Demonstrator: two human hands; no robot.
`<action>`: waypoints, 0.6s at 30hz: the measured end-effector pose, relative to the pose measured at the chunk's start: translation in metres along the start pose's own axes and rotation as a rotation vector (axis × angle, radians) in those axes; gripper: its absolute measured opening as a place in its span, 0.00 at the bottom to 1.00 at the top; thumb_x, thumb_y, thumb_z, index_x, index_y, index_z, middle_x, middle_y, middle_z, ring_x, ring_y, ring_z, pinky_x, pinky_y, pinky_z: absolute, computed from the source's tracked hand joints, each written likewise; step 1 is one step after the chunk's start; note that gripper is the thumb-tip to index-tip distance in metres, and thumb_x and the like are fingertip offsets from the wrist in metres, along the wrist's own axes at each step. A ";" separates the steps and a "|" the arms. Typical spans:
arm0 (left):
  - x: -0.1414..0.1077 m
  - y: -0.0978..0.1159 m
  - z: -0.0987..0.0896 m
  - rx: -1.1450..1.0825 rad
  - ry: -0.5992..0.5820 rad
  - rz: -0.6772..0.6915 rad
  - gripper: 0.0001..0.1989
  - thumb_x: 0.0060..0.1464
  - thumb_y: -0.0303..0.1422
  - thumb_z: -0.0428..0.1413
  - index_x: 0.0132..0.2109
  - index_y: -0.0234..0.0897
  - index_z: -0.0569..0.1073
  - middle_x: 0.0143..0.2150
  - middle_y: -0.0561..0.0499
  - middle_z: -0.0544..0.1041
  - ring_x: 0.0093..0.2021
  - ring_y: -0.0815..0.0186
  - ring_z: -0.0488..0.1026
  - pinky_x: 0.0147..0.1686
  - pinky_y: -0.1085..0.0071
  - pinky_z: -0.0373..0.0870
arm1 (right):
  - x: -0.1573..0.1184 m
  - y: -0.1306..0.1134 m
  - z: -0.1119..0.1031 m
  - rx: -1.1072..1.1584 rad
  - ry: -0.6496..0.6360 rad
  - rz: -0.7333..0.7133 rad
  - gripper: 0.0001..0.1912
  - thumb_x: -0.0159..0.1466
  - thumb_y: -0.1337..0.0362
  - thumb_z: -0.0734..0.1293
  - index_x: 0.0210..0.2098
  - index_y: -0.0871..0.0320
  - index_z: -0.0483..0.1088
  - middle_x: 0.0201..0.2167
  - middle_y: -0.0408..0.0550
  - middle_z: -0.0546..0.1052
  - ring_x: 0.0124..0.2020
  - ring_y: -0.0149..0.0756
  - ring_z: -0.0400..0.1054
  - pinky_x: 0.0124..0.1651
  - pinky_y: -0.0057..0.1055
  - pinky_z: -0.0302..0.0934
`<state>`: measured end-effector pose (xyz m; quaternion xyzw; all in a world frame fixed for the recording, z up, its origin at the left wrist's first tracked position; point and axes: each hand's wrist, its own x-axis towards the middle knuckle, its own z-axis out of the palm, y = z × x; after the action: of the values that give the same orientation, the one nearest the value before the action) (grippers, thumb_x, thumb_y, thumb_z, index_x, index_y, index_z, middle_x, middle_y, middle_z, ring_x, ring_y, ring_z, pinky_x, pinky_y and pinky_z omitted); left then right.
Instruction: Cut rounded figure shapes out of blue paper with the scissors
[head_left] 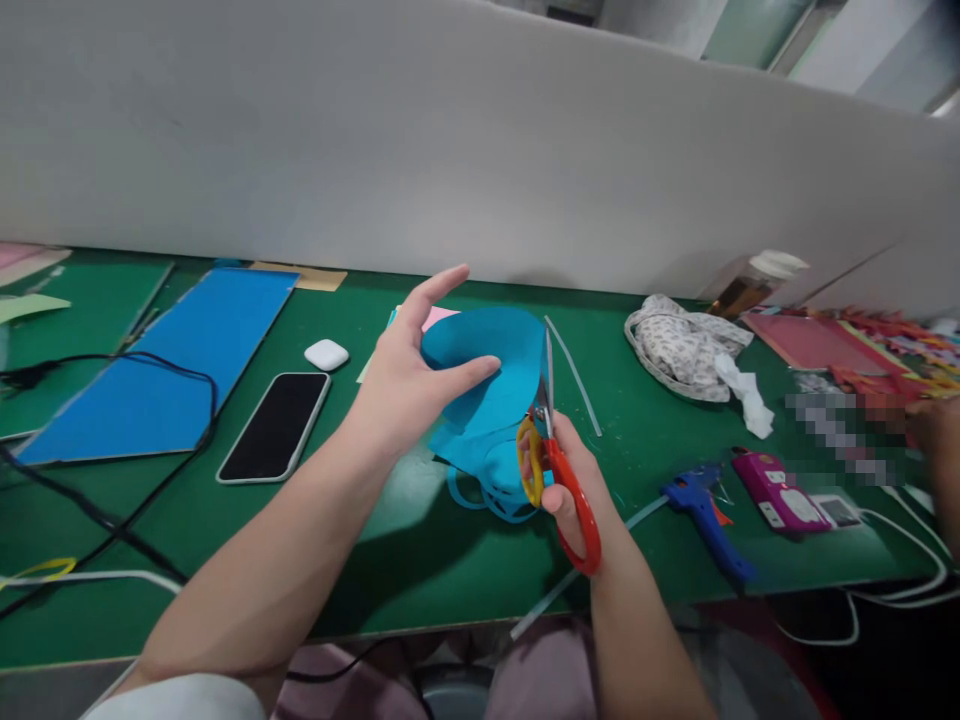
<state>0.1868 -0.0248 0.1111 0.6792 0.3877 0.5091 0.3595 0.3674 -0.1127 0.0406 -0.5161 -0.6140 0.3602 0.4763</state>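
Note:
My left hand [409,365] holds a curved piece of blue paper [502,345] above the table. Its thumb lies across the paper's near face, the index finger sticks up, and the other fingers are mostly hidden. In my right hand [581,480] are scissors [551,440] with one red and one yellow handle loop. The blades point away from me along the right edge of the paper; whether they are parted is hard to see. Beneath, blue paper strips and cut scraps [502,480] lie on the green table [405,575].
Left are a phone [275,428], a white earbud case [327,354], a blue board [180,370] and black cables [97,520]. Right are a blue glue gun [705,510], patterned cloth [679,345], a bottle [757,283], a magenta device [780,490] and another person's hand [941,450]. A white partition [450,140] stands behind.

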 end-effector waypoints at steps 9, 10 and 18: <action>0.000 0.002 0.003 0.021 -0.046 0.000 0.34 0.47 0.33 0.64 0.62 0.53 0.66 0.63 0.52 0.67 0.61 0.49 0.66 0.54 0.53 0.74 | -0.001 0.000 -0.001 0.041 0.028 0.032 0.54 0.44 0.24 0.60 0.58 0.54 0.63 0.40 0.50 0.71 0.30 0.37 0.68 0.35 0.35 0.66; 0.000 0.002 0.003 0.024 -0.047 0.008 0.34 0.47 0.33 0.64 0.61 0.53 0.66 0.63 0.52 0.67 0.61 0.49 0.67 0.54 0.53 0.74 | -0.001 0.000 -0.001 0.035 0.028 0.029 0.54 0.44 0.24 0.60 0.59 0.54 0.63 0.39 0.50 0.71 0.30 0.36 0.68 0.34 0.35 0.66; 0.003 -0.003 -0.002 0.041 -0.072 0.027 0.33 0.47 0.33 0.64 0.61 0.52 0.66 0.62 0.50 0.68 0.59 0.48 0.69 0.51 0.53 0.76 | -0.001 0.010 -0.003 0.009 0.045 -0.007 0.48 0.48 0.25 0.61 0.57 0.49 0.67 0.36 0.48 0.75 0.29 0.38 0.71 0.31 0.33 0.68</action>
<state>0.1845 -0.0208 0.1106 0.7095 0.3755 0.4812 0.3522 0.3726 -0.1114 0.0323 -0.5198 -0.6036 0.3495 0.4933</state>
